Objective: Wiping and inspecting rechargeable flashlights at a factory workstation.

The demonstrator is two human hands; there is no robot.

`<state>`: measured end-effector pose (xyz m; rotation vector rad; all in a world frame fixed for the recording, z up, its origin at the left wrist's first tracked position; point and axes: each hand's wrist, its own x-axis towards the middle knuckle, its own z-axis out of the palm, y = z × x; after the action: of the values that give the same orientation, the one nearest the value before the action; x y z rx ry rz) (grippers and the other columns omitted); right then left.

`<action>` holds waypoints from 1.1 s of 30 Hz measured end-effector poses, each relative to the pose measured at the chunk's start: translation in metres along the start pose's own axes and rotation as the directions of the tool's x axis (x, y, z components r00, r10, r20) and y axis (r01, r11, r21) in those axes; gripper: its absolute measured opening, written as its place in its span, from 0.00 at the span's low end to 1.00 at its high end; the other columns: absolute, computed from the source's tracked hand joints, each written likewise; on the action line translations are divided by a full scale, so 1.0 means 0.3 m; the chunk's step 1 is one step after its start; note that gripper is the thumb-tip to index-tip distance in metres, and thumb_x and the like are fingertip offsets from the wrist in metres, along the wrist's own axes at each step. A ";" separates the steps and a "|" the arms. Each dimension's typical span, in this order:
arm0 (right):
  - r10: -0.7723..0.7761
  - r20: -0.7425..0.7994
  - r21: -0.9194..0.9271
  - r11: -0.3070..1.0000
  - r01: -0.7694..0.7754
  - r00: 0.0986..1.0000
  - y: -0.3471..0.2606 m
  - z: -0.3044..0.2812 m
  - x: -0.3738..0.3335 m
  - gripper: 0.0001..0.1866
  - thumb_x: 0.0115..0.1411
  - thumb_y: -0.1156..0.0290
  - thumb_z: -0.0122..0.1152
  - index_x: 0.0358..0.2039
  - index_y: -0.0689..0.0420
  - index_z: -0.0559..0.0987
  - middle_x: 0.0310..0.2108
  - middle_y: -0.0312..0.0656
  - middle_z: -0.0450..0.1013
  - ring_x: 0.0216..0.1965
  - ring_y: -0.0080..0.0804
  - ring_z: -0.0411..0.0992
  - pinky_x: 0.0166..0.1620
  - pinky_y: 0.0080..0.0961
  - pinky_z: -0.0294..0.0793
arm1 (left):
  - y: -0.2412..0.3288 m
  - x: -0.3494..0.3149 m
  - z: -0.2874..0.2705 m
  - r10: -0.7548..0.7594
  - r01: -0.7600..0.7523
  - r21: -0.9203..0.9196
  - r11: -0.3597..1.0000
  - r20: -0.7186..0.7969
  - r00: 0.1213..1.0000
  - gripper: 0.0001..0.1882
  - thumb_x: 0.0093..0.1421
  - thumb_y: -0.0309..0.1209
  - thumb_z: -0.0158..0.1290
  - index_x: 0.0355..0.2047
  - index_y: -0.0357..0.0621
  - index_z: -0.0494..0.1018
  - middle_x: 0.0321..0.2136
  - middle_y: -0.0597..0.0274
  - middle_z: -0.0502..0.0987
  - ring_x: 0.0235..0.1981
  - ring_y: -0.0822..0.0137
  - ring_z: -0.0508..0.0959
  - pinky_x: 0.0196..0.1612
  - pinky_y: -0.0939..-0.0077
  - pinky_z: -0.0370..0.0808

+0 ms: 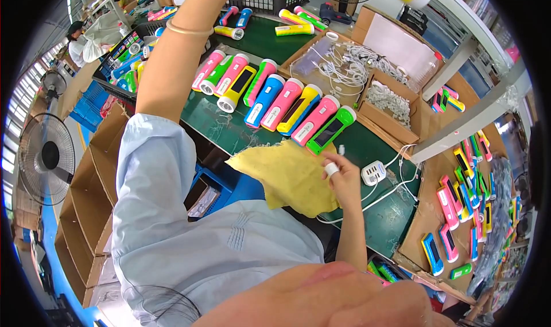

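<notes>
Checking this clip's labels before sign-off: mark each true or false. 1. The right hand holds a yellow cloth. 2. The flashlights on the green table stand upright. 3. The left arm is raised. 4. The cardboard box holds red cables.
1. True: the right hand grips the yellow cloth.
2. False: the flashlights lie flat in a row on the green table.
3. True: it reaches past the top edge, hand unseen.
4. False: the cardboard box holds white cables.

Green workbench [367,149], standing fan [47,157] by windows [8,155], blue floor [57,269].
</notes>
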<state>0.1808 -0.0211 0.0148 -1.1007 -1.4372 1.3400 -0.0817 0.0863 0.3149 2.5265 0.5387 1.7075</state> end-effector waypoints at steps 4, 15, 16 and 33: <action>0.052 0.092 -0.282 0.959 -0.024 0.994 0.131 0.033 -0.003 0.13 0.54 0.81 0.52 0.40 0.62 0.77 0.28 0.37 0.72 0.23 0.21 0.70 0.27 0.17 0.70 | 0.023 -0.157 -0.019 -0.116 0.108 0.096 0.990 0.082 0.990 0.21 0.45 0.27 0.64 0.40 0.40 0.73 0.39 0.63 0.74 0.39 0.73 0.73 0.43 0.79 0.70; -0.152 0.122 -0.570 0.798 0.195 0.981 0.154 0.013 -0.049 0.12 0.58 0.75 0.52 0.41 0.62 0.77 0.35 0.42 0.74 0.32 0.26 0.72 0.32 0.20 0.72 | 0.395 -1.186 -0.613 -0.628 0.797 -0.281 0.534 -0.763 0.152 0.11 0.59 0.30 0.47 0.38 0.36 0.71 0.24 0.57 0.75 0.17 0.71 0.74 0.18 0.83 0.70; -0.157 0.140 -0.504 0.838 0.207 0.978 0.151 0.021 -0.032 0.12 0.58 0.74 0.51 0.42 0.62 0.77 0.34 0.42 0.74 0.32 0.25 0.72 0.32 0.19 0.72 | 0.549 -1.324 -0.723 -0.447 0.853 -0.243 0.462 -0.894 -0.012 0.10 0.59 0.30 0.47 0.36 0.36 0.71 0.25 0.55 0.76 0.17 0.69 0.74 0.19 0.81 0.71; -0.121 0.131 -0.373 0.914 0.162 0.984 0.154 0.041 0.003 0.10 0.59 0.72 0.52 0.40 0.60 0.78 0.19 0.26 0.63 0.17 0.11 0.53 0.19 0.12 0.48 | 0.597 -1.242 -1.076 -0.402 0.942 0.250 0.225 -0.857 0.323 0.17 0.59 0.28 0.46 0.47 0.32 0.68 0.42 0.55 0.74 0.44 0.63 0.75 0.47 0.74 0.73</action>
<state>0.1707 -0.0217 -0.0320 -1.1558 -1.8767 1.0514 -0.4518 -0.2469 0.1499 1.0748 2.5006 1.9692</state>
